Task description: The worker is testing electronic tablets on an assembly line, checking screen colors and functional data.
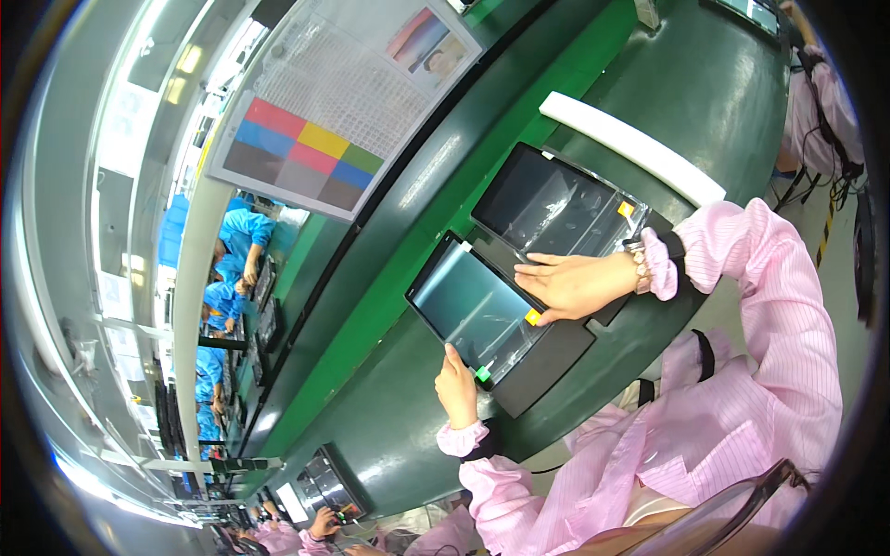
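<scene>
A flat display panel (471, 301) with a dark frame lies tilted across a black pad (547, 371) on the green bench. An orange tab and a green tab stick to its near side. My left hand (456, 387) grips the panel's lower left edge, its fingers closed along the rim beside the green tab. My right hand (586, 285) lies flat with fingers outstretched, over the panel's right edge by the orange tab. A second dark panel (547, 199), wrinkled film over its surface, lies just beyond that hand.
A white foam strip (630, 144) lies beyond the second panel. A sheet with colour blocks (306, 153) hangs at the upper left. Co-workers in blue (243, 227) sit across the line. A co-worker's hand (324, 522) is near another device (324, 482) at the lower left.
</scene>
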Demonstrator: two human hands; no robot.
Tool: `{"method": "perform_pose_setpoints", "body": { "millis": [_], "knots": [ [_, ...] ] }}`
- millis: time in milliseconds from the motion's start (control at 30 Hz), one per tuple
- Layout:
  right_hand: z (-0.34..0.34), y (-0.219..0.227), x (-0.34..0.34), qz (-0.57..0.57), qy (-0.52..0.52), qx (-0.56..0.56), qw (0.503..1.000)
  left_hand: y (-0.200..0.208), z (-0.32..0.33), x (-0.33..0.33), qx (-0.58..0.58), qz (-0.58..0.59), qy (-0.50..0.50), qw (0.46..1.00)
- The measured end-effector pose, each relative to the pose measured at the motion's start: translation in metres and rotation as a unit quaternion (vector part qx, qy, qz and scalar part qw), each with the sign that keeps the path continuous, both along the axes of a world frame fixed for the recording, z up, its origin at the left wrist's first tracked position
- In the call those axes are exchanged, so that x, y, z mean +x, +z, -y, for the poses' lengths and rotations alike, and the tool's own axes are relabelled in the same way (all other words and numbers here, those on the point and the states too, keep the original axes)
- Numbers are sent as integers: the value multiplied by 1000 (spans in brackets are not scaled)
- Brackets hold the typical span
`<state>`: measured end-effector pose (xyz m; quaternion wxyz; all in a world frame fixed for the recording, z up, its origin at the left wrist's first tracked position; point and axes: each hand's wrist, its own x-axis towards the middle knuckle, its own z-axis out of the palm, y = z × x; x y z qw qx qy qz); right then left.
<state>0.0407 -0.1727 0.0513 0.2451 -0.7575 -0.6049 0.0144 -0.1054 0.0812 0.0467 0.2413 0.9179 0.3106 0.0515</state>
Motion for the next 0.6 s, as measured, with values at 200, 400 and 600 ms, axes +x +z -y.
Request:
{"method": "perform_pose_setpoints", "body": {
  "millis": [200,400,600],
  "knots": [
    [-19,-15,-18,-56,-23,-50,997,-8,-5,-5,75,-54,37,995],
    [-18,-2,-23,-107,-26,-108,988,2,-10,-7,-34,-2,57,998],
    [-15,8,-21,-174,-27,-102,979,4,-9,-3,-196,257,2,946]
  ]
}}
